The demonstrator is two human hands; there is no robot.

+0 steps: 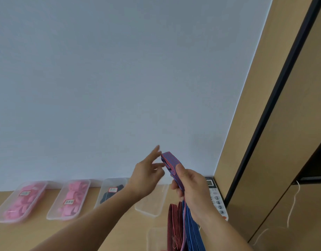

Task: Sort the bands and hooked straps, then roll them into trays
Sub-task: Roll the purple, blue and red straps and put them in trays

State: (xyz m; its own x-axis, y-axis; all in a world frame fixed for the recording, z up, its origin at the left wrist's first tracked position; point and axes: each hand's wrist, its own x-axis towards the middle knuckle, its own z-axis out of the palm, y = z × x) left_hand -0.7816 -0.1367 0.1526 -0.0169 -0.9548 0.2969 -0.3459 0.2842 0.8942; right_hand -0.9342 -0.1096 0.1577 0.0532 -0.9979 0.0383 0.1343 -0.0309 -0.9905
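Above the near right of the table (119,223), the striped strap (171,160) is gripped in the curled right hand (190,187); the left hand (147,178) is held spread and empty beside its folded top; turns should be kept tight, edges aligned.

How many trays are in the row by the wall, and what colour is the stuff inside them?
Pink-filled trays: 2
Dark-filled tray: 1
Empty-looking tray: 1
Total: 4
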